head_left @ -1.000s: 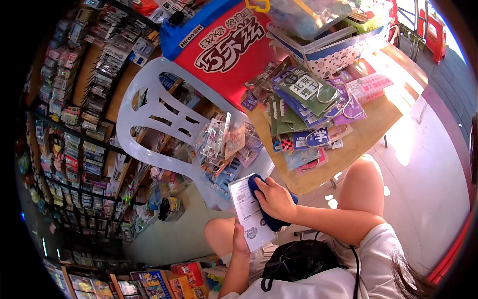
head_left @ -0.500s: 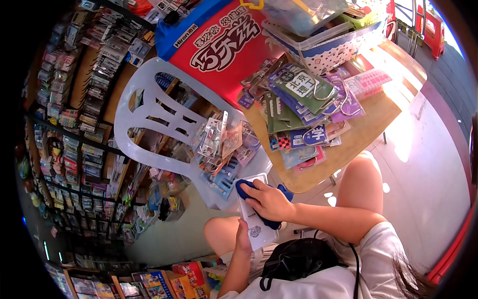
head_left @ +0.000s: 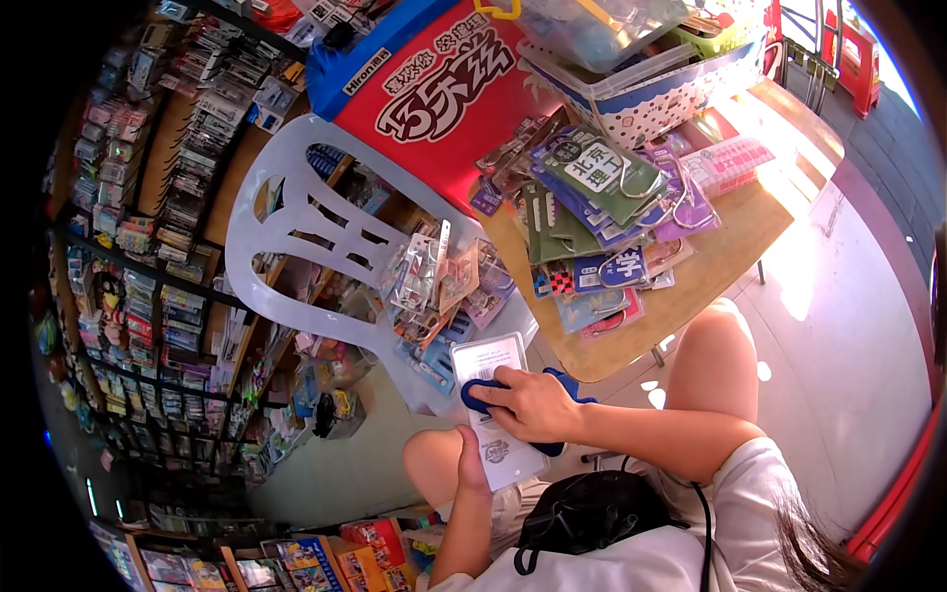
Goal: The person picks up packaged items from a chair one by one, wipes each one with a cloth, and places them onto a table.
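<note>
My left hand (head_left: 474, 464) grips the lower left edge of a flat white package (head_left: 490, 352) with rounded corners. Small print shows near its top, and a grey emblem lies near its bottom end. Pressed against the middle of the package is a dark blue cloth (head_left: 478, 394), bunched under the fingers of my right hand (head_left: 538, 406). More of the cloth sticks out behind that hand. Both hands are above my lap, beside the light-coloured plastic chair (head_left: 296, 232), whose seat carries a heap of packaged goods (head_left: 434, 281).
A wooden table (head_left: 582, 350) to the right holds a pile of bagged items with hooks (head_left: 602, 183) and a dotted basket (head_left: 631, 109). Behind the chair stands a red and blue box (head_left: 444, 89). Stocked shelves (head_left: 148, 247) fill the left. A black bag (head_left: 592, 513) rests at my waist.
My right hand and the cloth have slid slightly left and down along the package, uncovering the print near its top. The package and my left hand have shifted a little left.
</note>
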